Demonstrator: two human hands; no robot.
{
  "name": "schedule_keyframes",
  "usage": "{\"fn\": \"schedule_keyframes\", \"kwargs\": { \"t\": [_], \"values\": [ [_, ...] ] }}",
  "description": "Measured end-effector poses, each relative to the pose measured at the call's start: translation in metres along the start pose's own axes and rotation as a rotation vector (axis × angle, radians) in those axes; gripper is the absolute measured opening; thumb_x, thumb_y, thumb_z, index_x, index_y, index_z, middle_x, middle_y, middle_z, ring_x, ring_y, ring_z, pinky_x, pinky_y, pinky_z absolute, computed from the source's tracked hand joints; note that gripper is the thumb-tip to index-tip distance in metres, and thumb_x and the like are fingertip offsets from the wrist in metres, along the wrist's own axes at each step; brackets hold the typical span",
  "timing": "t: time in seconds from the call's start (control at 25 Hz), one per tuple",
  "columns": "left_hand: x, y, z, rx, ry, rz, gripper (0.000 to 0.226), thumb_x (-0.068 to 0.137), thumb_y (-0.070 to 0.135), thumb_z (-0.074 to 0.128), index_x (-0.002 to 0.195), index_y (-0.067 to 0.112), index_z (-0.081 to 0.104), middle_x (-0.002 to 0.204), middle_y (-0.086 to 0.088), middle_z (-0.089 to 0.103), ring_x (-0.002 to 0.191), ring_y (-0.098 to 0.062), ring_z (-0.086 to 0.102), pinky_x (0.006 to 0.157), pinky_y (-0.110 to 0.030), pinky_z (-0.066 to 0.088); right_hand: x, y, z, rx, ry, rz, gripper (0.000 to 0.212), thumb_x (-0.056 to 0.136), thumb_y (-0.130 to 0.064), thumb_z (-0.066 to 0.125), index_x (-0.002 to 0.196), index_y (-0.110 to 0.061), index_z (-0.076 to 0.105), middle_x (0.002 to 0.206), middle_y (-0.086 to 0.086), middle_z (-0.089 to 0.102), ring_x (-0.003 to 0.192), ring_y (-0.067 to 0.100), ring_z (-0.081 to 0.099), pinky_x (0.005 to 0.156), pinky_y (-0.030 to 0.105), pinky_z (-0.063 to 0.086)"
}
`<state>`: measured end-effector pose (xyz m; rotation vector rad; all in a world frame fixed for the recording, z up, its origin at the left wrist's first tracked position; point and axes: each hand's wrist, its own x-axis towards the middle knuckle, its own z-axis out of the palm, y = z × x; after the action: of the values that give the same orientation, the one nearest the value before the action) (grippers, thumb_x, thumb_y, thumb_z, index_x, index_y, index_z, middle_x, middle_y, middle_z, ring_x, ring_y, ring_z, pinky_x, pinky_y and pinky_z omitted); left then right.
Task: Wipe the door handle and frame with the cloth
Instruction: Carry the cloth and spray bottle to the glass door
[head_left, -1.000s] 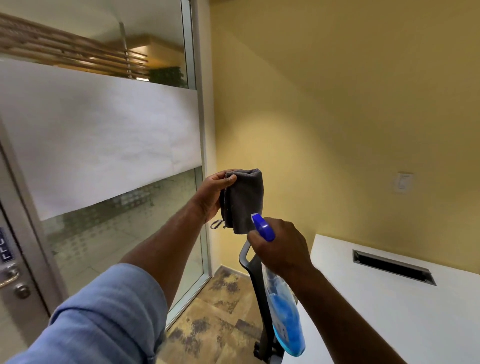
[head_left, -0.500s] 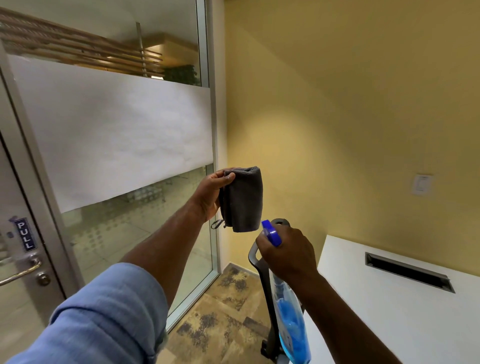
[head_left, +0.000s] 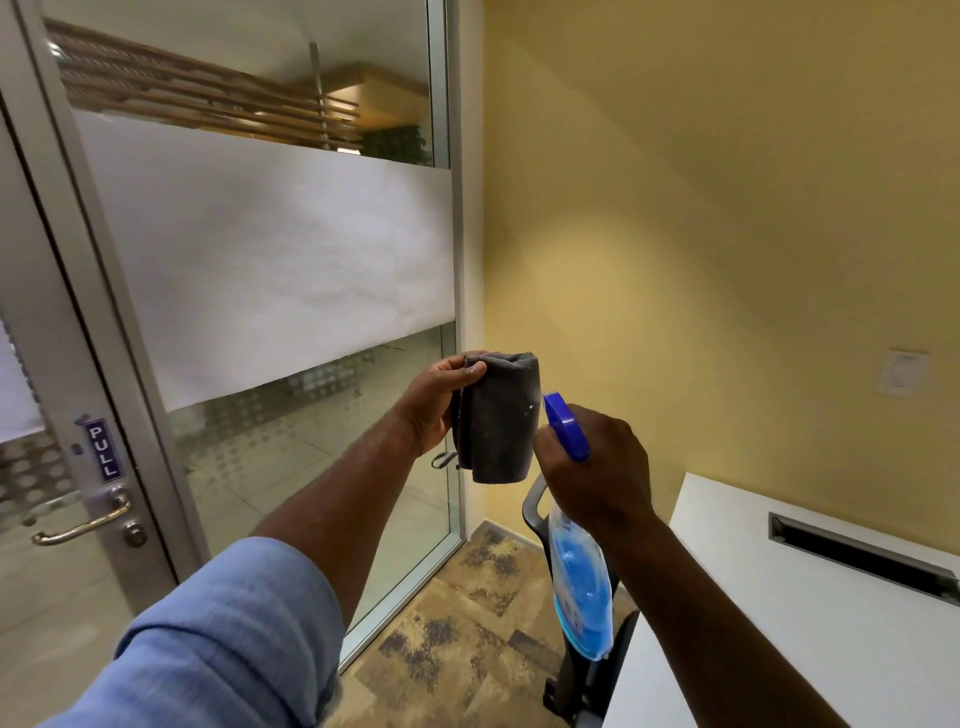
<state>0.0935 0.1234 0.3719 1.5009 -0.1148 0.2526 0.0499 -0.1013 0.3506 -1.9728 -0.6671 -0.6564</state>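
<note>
1. Left hand (head_left: 434, 402) clamped on the folded grey cloth (head_left: 498, 418), thumb over its top fold, held up in front of the glass panel (head_left: 270, 270).
2. Right hand (head_left: 597, 467) closed around the neck of the spray bottle (head_left: 579, 587), blue nozzle (head_left: 563, 426) just beside the cloth and aimed at it.
3. Soft, light, limp stuff by the look of it; likely best gripped as a thick folded pad across the palm so it presses evenly.
4. Long axis of the cloth near vertical, fold at top, loose edges hanging down.
5. Door handle (head_left: 83, 522) low at far left, well apart from the cloth, lever lying roughly level, under the PULL sign (head_left: 101, 449) on the door frame (head_left: 111, 364).
</note>
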Motion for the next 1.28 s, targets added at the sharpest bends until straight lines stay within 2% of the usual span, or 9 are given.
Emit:
{"fn": "schedule_keyframes", "kwargs": {
  "t": [0.16,0.32,0.4,0.48,0.6,0.84,1.0,1.16,1.28],
  "values": [
    [-0.008,-0.003,-0.017,-0.009,0.049,-0.009,0.044,0.084,0.033,0.07,0.124,0.015,0.073,0.118,-0.01,0.074,0.115,-0.031,0.065,0.094,-0.043,0.055,-0.004,-0.004,0.017,0.015,-0.097,-0.101,0.023,0.085,-0.045,0.049,0.067,-0.03,0.049,0.052,-0.012,0.048,0.045,0.009,0.048,0.049,0.011,0.037],
    [-0.014,0.001,-0.027,-0.018,0.107,0.001,0.047,0.084,0.033,0.072,0.127,0.015,0.072,0.12,-0.011,0.074,0.116,-0.032,0.065,0.094,-0.043,0.057,-0.017,0.002,0.04,0.043,-0.177,-0.098,0.024,0.085,-0.047,0.052,0.08,-0.024,0.057,0.064,0.0,0.06,0.055,0.015,0.057,0.057,0.024,0.052],
    [-0.015,0.007,-0.034,-0.028,0.127,0.026,0.044,0.084,0.033,0.072,0.125,0.017,0.073,0.118,-0.01,0.074,0.115,-0.031,0.065,0.096,-0.045,0.056,-0.025,0.014,0.047,0.04,-0.18,-0.054,0.02,0.086,-0.042,0.056,0.074,-0.027,0.054,0.06,-0.002,0.057,0.052,0.014,0.054,0.054,0.022,0.048],
    [-0.015,0.012,-0.039,-0.029,0.137,0.042,0.042,0.085,0.032,0.072,0.124,0.017,0.074,0.116,-0.008,0.075,0.113,-0.029,0.066,0.092,-0.042,0.056,-0.034,0.026,0.052,0.038,-0.194,-0.013,0.026,0.087,-0.038,0.058,0.065,-0.03,0.048,0.053,-0.007,0.049,0.046,0.01,0.047,0.051,0.017,0.04],
    [-0.016,0.011,-0.039,-0.028,0.133,0.034,0.038,0.085,0.031,0.071,0.121,0.018,0.075,0.115,-0.007,0.076,0.111,-0.026,0.068,0.089,-0.038,0.056,-0.041,0.037,0.057,0.048,-0.193,0.028,0.027,0.084,-0.044,0.051,0.061,-0.029,0.046,0.049,-0.01,0.044,0.043,0.009,0.044,0.05,0.013,0.036],
    [-0.026,-0.018,-0.024,0.006,0.201,-0.045,0.052,0.084,0.03,0.071,0.131,0.01,0.07,0.121,-0.013,0.072,0.116,-0.032,0.064,0.095,-0.045,0.054,-0.05,0.056,0.054,0.081,-0.142,0.061,0.016,0.088,-0.037,0.066,0.088,-0.023,0.058,0.069,-0.004,0.058,0.061,0.014,0.058,0.06,0.021,0.049],
    [-0.031,-0.046,-0.014,-0.002,0.221,-0.122,0.038,0.1,0.015,0.061,0.137,0.004,0.065,0.127,-0.023,0.067,0.118,-0.035,0.061,0.107,-0.053,0.049,-0.061,0.078,0.051,0.061,-0.101,0.115,0.02,0.089,-0.041,0.066,0.092,-0.026,0.054,0.075,-0.005,0.056,0.062,0.012,0.055,0.06,0.022,0.046],
    [-0.038,-0.078,0.006,-0.035,0.21,-0.183,0.039,0.103,0.008,0.055,0.14,0.0,0.061,0.116,-0.014,0.069,0.106,-0.025,0.064,0.091,-0.037,0.053,-0.096,0.12,0.054,-0.002,-0.141,0.26,0.029,0.088,-0.048,0.07,0.098,-0.026,0.053,0.083,-0.005,0.058,0.067,0.015,0.059,0.066,0.026,0.055],
    [-0.044,-0.102,0.021,-0.06,0.214,-0.239,0.037,0.104,0.008,0.053,0.139,0.0,0.061,0.116,-0.013,0.068,0.106,-0.025,0.061,0.088,-0.034,0.052,-0.133,0.159,0.052,-0.023,-0.175,0.382,0.039,0.084,-0.059,0.069,0.1,-0.028,0.052,0.086,-0.007,0.057,0.069,0.012,0.06,0.065,0.018,0.05]
  ]
}}
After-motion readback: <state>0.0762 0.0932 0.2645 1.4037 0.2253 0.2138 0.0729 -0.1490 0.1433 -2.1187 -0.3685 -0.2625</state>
